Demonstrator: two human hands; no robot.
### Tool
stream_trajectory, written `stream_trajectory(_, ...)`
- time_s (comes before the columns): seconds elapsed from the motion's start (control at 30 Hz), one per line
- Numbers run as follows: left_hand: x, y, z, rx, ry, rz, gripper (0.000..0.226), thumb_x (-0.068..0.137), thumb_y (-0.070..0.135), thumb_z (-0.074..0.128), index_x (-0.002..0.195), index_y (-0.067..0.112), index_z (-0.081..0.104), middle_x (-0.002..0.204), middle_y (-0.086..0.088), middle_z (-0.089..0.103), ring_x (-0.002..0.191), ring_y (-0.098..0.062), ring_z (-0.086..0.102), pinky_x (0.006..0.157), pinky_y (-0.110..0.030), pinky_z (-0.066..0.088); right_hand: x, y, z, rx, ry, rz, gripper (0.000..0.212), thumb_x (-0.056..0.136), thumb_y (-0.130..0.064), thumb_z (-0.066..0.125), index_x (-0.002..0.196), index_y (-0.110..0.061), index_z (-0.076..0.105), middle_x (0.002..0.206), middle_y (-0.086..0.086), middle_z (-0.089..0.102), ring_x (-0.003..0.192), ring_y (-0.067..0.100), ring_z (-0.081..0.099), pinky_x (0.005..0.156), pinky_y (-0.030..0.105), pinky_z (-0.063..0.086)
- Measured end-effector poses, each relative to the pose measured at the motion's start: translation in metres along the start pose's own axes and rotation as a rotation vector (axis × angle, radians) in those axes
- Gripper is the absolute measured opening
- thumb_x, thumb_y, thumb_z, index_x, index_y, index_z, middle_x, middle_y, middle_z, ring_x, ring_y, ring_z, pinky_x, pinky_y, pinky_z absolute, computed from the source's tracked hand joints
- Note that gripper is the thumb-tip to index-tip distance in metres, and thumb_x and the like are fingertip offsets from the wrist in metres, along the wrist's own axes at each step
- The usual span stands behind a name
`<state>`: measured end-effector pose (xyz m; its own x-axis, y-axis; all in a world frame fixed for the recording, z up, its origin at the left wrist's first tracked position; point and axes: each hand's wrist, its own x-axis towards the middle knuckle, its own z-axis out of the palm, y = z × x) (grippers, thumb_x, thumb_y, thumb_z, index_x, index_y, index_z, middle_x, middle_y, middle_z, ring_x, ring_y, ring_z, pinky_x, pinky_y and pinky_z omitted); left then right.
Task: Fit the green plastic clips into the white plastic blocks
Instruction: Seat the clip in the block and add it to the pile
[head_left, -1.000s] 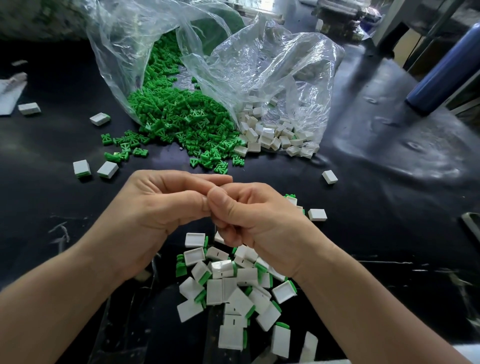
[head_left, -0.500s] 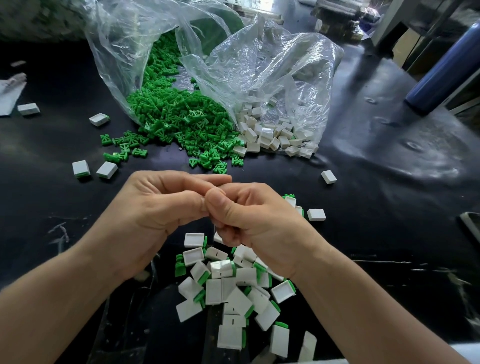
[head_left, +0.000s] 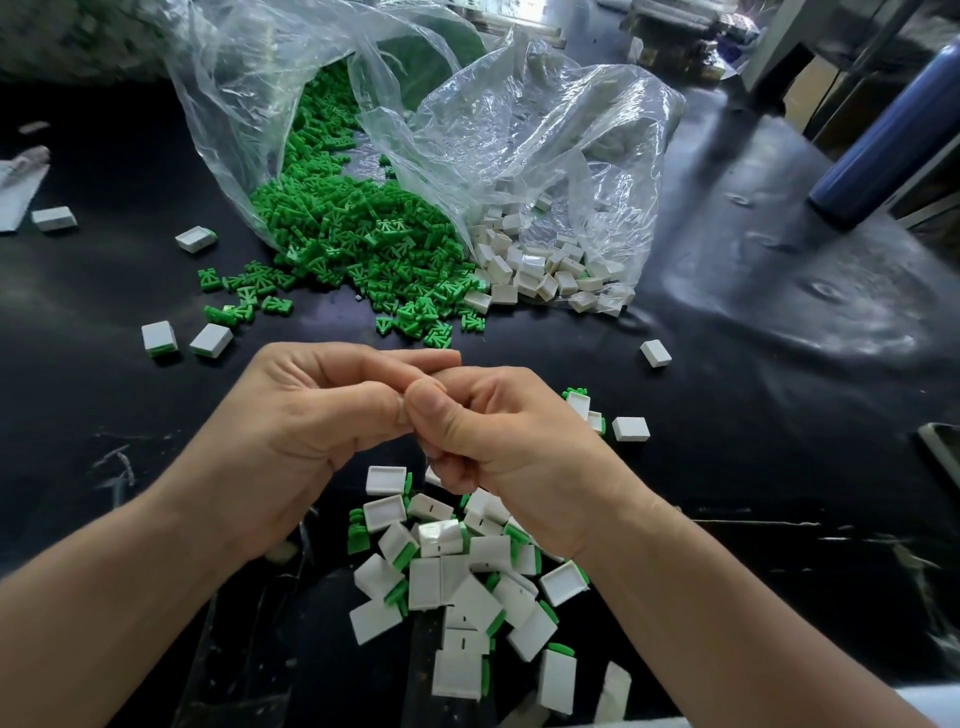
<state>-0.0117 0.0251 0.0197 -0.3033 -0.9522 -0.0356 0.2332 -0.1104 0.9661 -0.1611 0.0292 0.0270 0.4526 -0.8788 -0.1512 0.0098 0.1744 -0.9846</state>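
Green small plastic clips (head_left: 353, 249) spill in a heap from a crumpled clear plastic bag (head_left: 519, 130) just beyond the hands. They lie close enough to be reached with a short stretch. Hollow white plastic blocks (head_left: 540, 270) tumble from a second fold of the same bag, beyond the right hand (head_left: 498, 441) and touching the edge of the green heap. Both supplies likely sit side by side so that one of each can be picked up in a single reach.

The left hand (head_left: 291, 431) and the right hand meet above the black counter (head_left: 779, 364). The fingers of both are curled and their thumbs and fingertips are pressed against each other. Whatever lies between them is hidden by the knuckles, so I cannot tell whether they are clamped on a block, a clip or both. The hands are raised close to the body, which suits pushing one small part into another, and that is probably the step in hand.

Under the wrists, on the near side of the hands, lies a pile of finished white blocks with green edges (head_left: 467, 571). These blocks show a green clip at one edge and seem to be left where they drop. A few more finished-looking pieces lie beyond the right hand's knuckles. Two white blocks with green undersides (head_left: 187, 340) lie well out past the left hand. A single bare block (head_left: 655, 353) rests beyond the right hand, apart from the bag.

A dark blue cylinder (head_left: 893, 130) stands far off beyond the right hand, out of the working area.

With both heaps large, much of the task looks to remain.
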Motion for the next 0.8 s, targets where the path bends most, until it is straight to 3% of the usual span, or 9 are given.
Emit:
stream_trajectory(0.2, -0.0005, -0.0013, 0.0013, -0.029, 0.027, -0.016, 0.021, 0.048, 0.018, 0.068, 0.066, 0.01, 0.076, 0.096, -0.007, 0.073, 0.086, -0.021, 0.071, 0.067, -0.021, 0.055, 0.0, 0.0019, 0.0003, -0.039, 0.014, -0.006, 0.04, 0.094, -0.015, 0.049, 0.056, -0.024, 0.057, 0.049, -0.011, 0.044, 0.045, 0.004, 0.039, 0.044, 0.014, 0.033)
stream_trajectory(0.33, -0.0006, -0.0011, 0.003, -0.015, 0.036, -0.026, 0.019, 0.051, 0.0, 0.065, 0.064, 0.01, 0.076, 0.095, -0.007, 0.074, 0.083, -0.019, 0.071, 0.065, -0.02, 0.054, 0.0003, 0.002, 0.0008, -0.069, 0.028, -0.015, 0.035, 0.094, -0.015, 0.049, 0.061, -0.022, 0.057, 0.05, -0.01, 0.044, 0.045, 0.004, 0.04, 0.045, 0.013, 0.034)
stream_trajectory(0.4, -0.0004, -0.0014, 0.0037, -0.024, 0.05, -0.031, 0.019, 0.058, 0.0, 0.06, 0.063, 0.009, 0.075, 0.093, -0.007, 0.074, 0.081, -0.018, 0.071, 0.064, -0.02, 0.054, 0.0004, 0.0022, 0.0013, -0.082, 0.04, -0.019, 0.035, 0.094, -0.016, 0.049, 0.06, -0.022, 0.057, 0.051, -0.009, 0.044, 0.045, 0.004, 0.04, 0.045, 0.013, 0.034)
stream_trajectory(0.57, 0.0003, -0.0006, 0.0047, -0.06, 0.064, -0.033, 0.019, 0.051, -0.001, 0.065, 0.062, 0.01, 0.075, 0.093, -0.007, 0.074, 0.082, -0.018, 0.071, 0.064, -0.02, 0.054, 0.0007, 0.0015, 0.0028, -0.088, 0.059, -0.022, 0.036, 0.094, -0.017, 0.049, 0.058, -0.022, 0.055, 0.05, -0.01, 0.044, 0.044, 0.003, 0.041, 0.045, 0.013, 0.034)
stream_trajectory(0.7, -0.0003, 0.0004, 0.0063, -0.089, 0.048, -0.049, 0.019, 0.062, 0.003, 0.057, 0.066, 0.008, 0.075, 0.094, -0.009, 0.074, 0.083, -0.019, 0.071, 0.064, -0.019, 0.054, 0.0018, -0.0016, 0.0001, -0.087, 0.054, 0.025, 0.035, 0.093, -0.022, 0.048, 0.059, -0.021, 0.055, 0.051, -0.008, 0.045, 0.043, 0.004, 0.041, 0.045, 0.014, 0.034)
stream_trajectory(0.8, 0.0008, 0.001, 0.0047, -0.053, 0.042, -0.038, 0.02, 0.055, 0.004, 0.066, 0.071, 0.01, 0.076, 0.092, -0.013, 0.073, 0.082, -0.021, 0.071, 0.066, -0.021, 0.055, 0.0026, -0.0033, -0.0016, -0.096, 0.078, 0.076, 0.038, 0.089, -0.036, 0.05, 0.055, -0.022, 0.055, 0.048, -0.007, 0.045, 0.042, 0.005, 0.04, 0.043, 0.013, 0.034)
